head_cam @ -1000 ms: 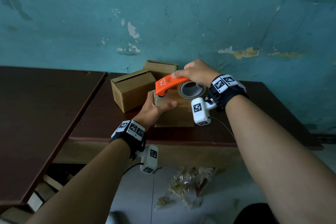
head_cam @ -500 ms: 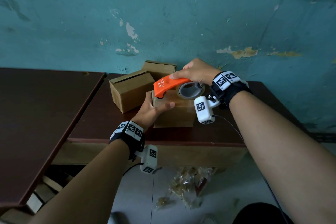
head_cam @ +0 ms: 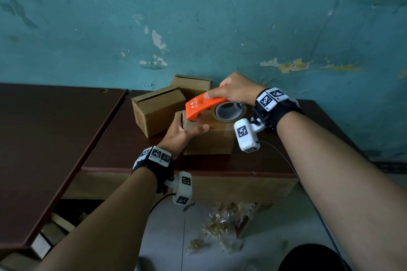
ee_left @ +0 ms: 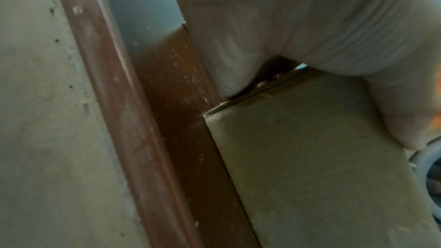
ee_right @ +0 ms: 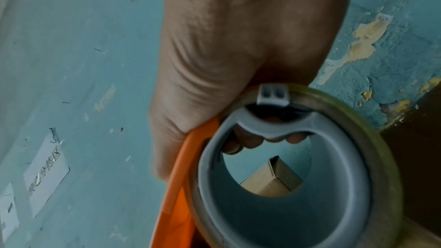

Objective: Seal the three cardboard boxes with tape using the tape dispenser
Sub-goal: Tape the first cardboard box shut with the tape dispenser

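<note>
Three cardboard boxes stand on the dark table by the wall. The nearest box is held at its left end by my left hand, thumb on the front face and fingers round the far side; its corner fills the left wrist view. My right hand grips the orange tape dispenser with its roll of tape, and the dispenser's front end rests on that box's top near the left edge. The roll and my fingers through its core show in the right wrist view. A second box and a third sit behind.
The teal wall rises right behind the boxes. Another dark table adjoins on the left. Crumpled plastic wrappers lie on the floor below the table's front edge.
Almost nothing differs: my right hand with the dispenser has shifted slightly over the box top, and my left hand keeps its hold on the box.
</note>
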The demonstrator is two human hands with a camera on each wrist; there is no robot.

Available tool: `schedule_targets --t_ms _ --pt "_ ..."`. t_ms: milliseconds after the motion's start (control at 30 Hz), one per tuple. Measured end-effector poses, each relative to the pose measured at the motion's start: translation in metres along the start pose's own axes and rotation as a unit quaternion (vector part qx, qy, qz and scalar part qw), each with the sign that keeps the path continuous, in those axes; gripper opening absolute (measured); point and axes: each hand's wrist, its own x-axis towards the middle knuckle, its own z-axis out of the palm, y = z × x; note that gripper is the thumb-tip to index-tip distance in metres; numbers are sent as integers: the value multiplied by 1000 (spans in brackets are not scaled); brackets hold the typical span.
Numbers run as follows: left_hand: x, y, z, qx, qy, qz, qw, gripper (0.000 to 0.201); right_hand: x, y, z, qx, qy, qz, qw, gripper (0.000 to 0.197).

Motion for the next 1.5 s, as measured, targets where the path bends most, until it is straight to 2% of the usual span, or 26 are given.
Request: schedule_targets --t_ms 200,567,667,800,900,1067,1500 --pt "0 0 -1 1 6 -1 1000 94 4 3 1 3 11 4 1000 61" --pt "-3 3 0 -24 -2 -9 1000 102 -9 28 -34 -29 42 -1 999 56" --pt "-2 1 1 -28 1 -12 1000 98 -9 31 -33 -26 46 -5 999 55" --pt "-1 1 1 -31 2 -15 999 104 -8 36 -31 -24 42 -4 999 56" --pt "-1 1 1 -27 0 -14 1000 99 -7 39 -30 -12 40 0 999 57" --pt "-1 2 1 -22 -2 -11 1000 110 -7 41 -30 -2 35 1 999 56" --pt "-1 1 0 -17 -3 -14 1000 110 -10 41 -32 -9 32 -14 999 58"
